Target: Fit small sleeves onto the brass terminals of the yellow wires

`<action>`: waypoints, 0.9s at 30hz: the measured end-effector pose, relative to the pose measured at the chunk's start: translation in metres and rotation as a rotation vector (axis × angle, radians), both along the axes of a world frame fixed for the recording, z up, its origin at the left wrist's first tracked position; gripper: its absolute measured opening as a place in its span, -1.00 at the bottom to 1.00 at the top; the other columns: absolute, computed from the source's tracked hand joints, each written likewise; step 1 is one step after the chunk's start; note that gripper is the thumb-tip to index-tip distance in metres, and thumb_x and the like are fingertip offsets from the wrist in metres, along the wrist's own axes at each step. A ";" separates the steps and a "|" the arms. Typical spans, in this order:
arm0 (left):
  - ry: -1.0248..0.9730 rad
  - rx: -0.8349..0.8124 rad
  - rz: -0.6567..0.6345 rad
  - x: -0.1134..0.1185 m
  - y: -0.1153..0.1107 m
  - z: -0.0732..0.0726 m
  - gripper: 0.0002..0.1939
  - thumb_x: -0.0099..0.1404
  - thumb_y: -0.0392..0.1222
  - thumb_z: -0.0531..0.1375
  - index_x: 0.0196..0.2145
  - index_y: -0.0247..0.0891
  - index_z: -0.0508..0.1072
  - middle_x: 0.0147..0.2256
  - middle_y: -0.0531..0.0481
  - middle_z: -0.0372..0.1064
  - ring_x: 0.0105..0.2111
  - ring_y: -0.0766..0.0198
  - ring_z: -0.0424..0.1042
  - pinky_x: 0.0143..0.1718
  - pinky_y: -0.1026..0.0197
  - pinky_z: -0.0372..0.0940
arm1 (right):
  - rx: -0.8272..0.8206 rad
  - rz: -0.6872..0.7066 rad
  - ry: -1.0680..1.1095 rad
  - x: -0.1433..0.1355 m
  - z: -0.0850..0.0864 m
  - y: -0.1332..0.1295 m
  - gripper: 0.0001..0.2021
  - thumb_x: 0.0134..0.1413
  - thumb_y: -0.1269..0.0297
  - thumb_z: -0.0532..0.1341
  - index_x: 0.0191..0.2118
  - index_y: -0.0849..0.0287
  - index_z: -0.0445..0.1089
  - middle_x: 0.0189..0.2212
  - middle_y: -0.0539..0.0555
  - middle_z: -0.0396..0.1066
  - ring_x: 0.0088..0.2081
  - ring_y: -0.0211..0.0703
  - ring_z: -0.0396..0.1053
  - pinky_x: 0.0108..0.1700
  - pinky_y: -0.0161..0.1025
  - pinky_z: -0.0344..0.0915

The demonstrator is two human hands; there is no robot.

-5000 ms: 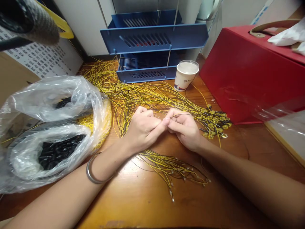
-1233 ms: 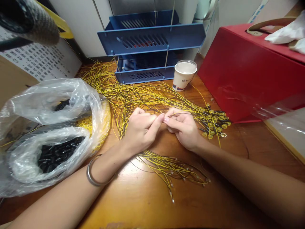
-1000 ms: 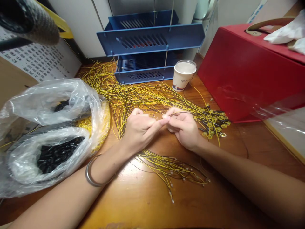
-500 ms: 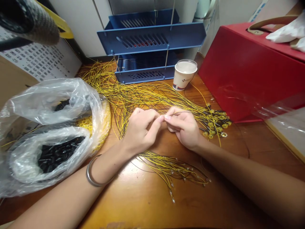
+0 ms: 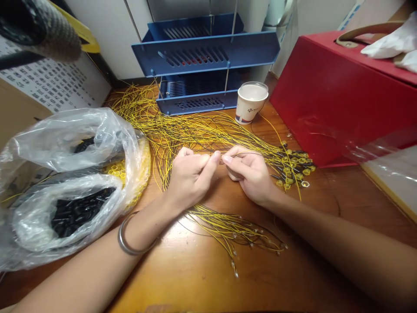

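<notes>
My left hand (image 5: 194, 174) is closed in a pinch, with a thin wire at its fingertips. My right hand (image 5: 246, 170) pinches the same thin wire just to the right, and a small gap separates the two hands. Long yellow and black wires (image 5: 195, 128) spread behind and beneath them. Beyond my right hand lie yellow hexagonal caps (image 5: 295, 161) on the wire ends. In front of my hands, a smaller bundle of wires (image 5: 224, 221) ends in small clear tips.
Plastic bags at the left hold black pieces (image 5: 81, 208) and yellow caps (image 5: 117, 169). Behind the wires stand a blue tray rack (image 5: 202, 54) and a paper cup (image 5: 250, 104). A red box (image 5: 342, 95) is at the right, on the wooden table (image 5: 195, 278).
The fingertips of my two hands have moved slightly apart, with my left hand shifting a little left. A short piece of wire now shows between them.
</notes>
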State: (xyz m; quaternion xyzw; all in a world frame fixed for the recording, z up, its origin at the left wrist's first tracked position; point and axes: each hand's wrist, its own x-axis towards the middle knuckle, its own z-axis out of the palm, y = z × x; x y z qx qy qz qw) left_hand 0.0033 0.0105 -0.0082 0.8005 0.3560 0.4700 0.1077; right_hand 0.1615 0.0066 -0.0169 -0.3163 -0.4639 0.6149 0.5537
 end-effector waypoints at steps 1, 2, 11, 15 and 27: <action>-0.022 -0.023 0.001 -0.001 0.000 0.000 -0.42 0.50 -0.17 0.04 -0.69 -0.30 0.05 -0.72 0.20 -0.06 -0.68 0.45 -0.12 -0.41 0.13 -0.02 | -0.008 -0.004 0.003 0.000 0.000 0.000 -0.78 0.02 0.23 0.37 -0.44 0.23 0.36 -0.72 -0.19 0.02 -0.67 -0.47 -0.14 -0.61 -0.36 -0.25; -0.028 -0.060 0.004 -0.002 0.000 -0.001 -0.39 0.53 -0.12 -0.02 -0.71 -0.29 0.06 -0.73 0.18 -0.02 -0.68 0.44 -0.08 -0.40 0.13 -0.01 | -0.016 -0.008 0.005 0.000 0.000 0.000 -0.77 0.01 0.22 0.37 -0.45 0.23 0.36 -0.72 -0.20 0.01 -0.68 -0.47 -0.14 -0.62 -0.36 -0.26; 0.075 -0.127 0.046 -0.002 -0.003 0.006 -0.68 0.41 -0.03 0.15 -0.46 -0.24 0.38 -0.55 0.11 0.38 -0.55 0.36 0.25 -0.36 0.17 0.15 | 0.013 -0.008 -0.058 0.001 0.004 -0.002 -0.76 -0.03 0.18 0.36 -0.46 0.22 0.37 -0.73 -0.19 0.01 -0.66 -0.44 -0.11 -0.60 -0.34 -0.21; 0.051 -0.070 0.051 -0.001 -0.004 0.006 -0.79 0.39 -0.20 0.16 -0.43 -0.23 0.41 -0.53 0.13 0.40 -0.54 0.36 0.27 -0.34 0.18 0.15 | 0.021 -0.026 -0.091 0.001 0.006 -0.002 -0.77 -0.02 0.20 0.35 -0.47 0.22 0.36 -0.72 -0.18 0.03 -0.65 -0.43 -0.06 -0.59 -0.33 -0.18; 0.059 -0.110 0.053 -0.001 -0.001 0.004 -0.43 0.49 -0.11 0.04 -0.69 -0.26 0.17 -0.74 0.17 0.10 -0.66 0.41 0.06 -0.37 0.14 0.07 | 0.010 -0.045 -0.097 -0.001 0.006 -0.002 -0.75 -0.02 0.18 0.36 -0.49 0.20 0.34 -0.69 -0.16 0.05 -0.62 -0.41 -0.02 -0.57 -0.33 -0.15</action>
